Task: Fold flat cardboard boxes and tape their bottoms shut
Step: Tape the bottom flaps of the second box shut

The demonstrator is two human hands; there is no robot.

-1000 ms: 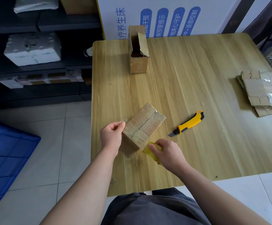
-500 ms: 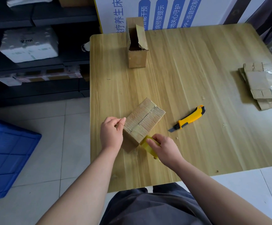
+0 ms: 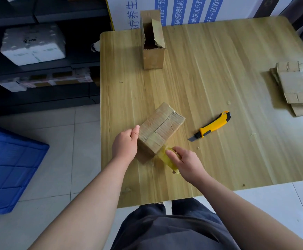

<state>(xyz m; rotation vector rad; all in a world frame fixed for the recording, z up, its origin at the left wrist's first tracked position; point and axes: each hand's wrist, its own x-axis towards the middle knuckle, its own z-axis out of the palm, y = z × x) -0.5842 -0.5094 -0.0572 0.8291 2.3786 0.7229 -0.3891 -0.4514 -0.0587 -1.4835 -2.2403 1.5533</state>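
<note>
**Box bottom under tape at the lower middle of the frame**

The cardboard box [image 3: 160, 129] sits on the wooden table [image 3: 228, 73] just below the frame's centre, turned diagonally, its closed flaps facing up. A strip of tape runs along the seam between the flaps toward the near end.

The left hand [image 3: 125, 145] holds the box's left side. One digit lies straight along the upper edge and the other fingers curl in against the cardboard wall.

The right hand [image 3: 185, 161] is closed around a yellowish tape roll [image 3: 168, 158] right at the box's near lower corner, with one finger laid over the top of the roll. The roll touches the corner, and tape runs from it onto the box's end.

To the right of the box, apart from it, a yellow and black utility knife [image 3: 213, 126] lies on the table with its blade pointing toward the lower left.

An upright, open-topped box [image 3: 153, 51] stands at the upper middle, near the table's far edge, with one flap bent inward. A stack of flat cardboard [image 3: 297, 87] with shiny tape patches lies at the right edge of the frame.

Behind the table, a white board with blue panels of Chinese text [image 3: 183, 9] fills the top. Dark shelves [image 3: 56, 15] take up the upper left and hold a white foam box [image 3: 32, 45]. A blue crate [image 3: 8, 168] sits on the tiled floor at the left edge.
</note>
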